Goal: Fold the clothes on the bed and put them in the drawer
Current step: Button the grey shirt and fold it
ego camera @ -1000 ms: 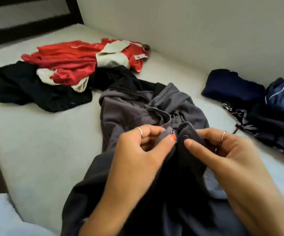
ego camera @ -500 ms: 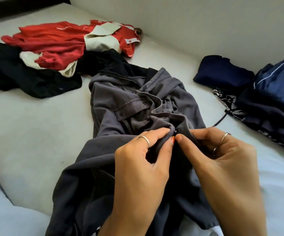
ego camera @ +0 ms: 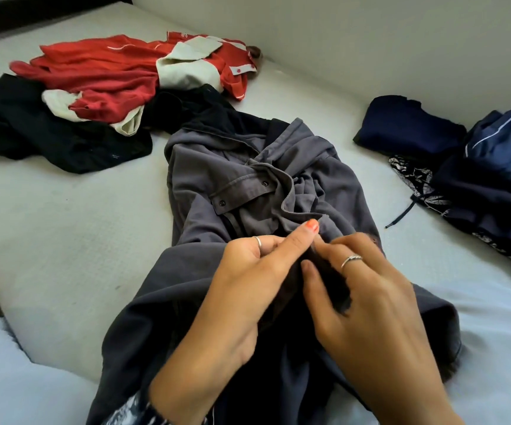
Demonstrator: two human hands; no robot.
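A grey snap-button garment (ego camera: 232,185) lies crumpled along the middle of the white bed (ego camera: 64,240), its near end draped toward me. My left hand (ego camera: 248,280) pinches the garment's front edge between thumb and curled fingers. My right hand (ego camera: 367,296) pinches the opposite edge right beside it, fingertips almost meeting. The fabric between the two hands is dark and partly hidden by them. Two open snaps show farther up the placket.
A red and cream garment (ego camera: 119,78) lies on top of black clothes (ego camera: 33,130) at the far left. Dark navy clothes (ego camera: 493,167) are heaped at the right by the wall (ego camera: 370,41). My light blue trouser legs fill the near corners.
The hands shifted slightly farther along the placket and now press together over the edge; the snap seen between my fingertips earlier is now covered. The camera view tilted a little.
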